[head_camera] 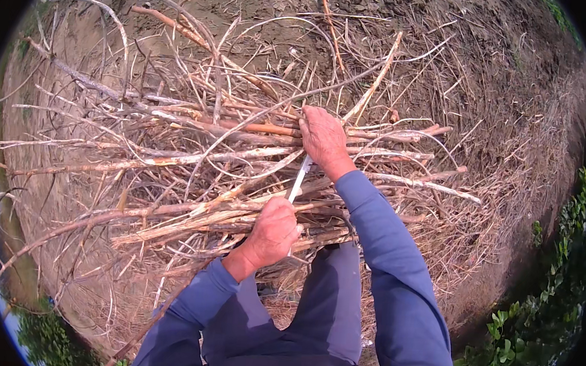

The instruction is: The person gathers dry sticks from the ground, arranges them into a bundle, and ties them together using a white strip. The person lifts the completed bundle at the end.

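A large heap of dry, cut branches [171, 160] lies crosswise in front of my legs. My left hand [274, 230] is closed around a flat white strip [301, 176], which runs up from my fist across the branches to my other hand. My right hand [323, 136] rests at the far side of the heap, its fingers curled down over the strip's upper end and the branches beside it; the fingertips are hidden. A bundle of split, pale wood [181, 224] sticks out to the left of my left hand.
Bare soil with scattered twigs [486, 84] surrounds the heap. Long curved branch ends [90, 2] stick up at the far left. One long stick [153, 321] passes beside my left forearm. Green leafy plants [519, 330] grow along the right edge.
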Tool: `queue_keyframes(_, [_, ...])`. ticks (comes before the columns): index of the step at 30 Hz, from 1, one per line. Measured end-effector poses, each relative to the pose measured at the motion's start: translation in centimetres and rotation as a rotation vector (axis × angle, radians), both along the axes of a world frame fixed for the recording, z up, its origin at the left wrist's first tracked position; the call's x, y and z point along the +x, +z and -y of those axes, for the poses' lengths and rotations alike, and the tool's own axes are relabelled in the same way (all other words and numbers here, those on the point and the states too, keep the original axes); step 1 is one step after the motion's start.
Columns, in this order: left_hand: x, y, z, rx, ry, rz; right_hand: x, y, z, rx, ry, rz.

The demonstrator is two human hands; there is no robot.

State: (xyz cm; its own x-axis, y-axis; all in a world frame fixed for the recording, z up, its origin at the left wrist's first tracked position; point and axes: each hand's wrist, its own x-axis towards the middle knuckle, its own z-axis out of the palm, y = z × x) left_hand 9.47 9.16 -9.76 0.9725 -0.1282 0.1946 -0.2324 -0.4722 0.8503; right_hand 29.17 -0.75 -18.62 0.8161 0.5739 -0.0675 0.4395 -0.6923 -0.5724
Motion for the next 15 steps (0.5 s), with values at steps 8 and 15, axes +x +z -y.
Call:
queue_keyframes(8, [-0.6, -1.3, 0.4, -0.106, 0.044, -0.076, 0.7, -0.7, 1.6, -0.304, 0.057, -0.02])
queue_keyframes(15, [-0.4, -1.3, -0.1, -0.098, -0.019, -0.054, 0.6, -1.6, 2.7, -0.002, -0.055, -0.043])
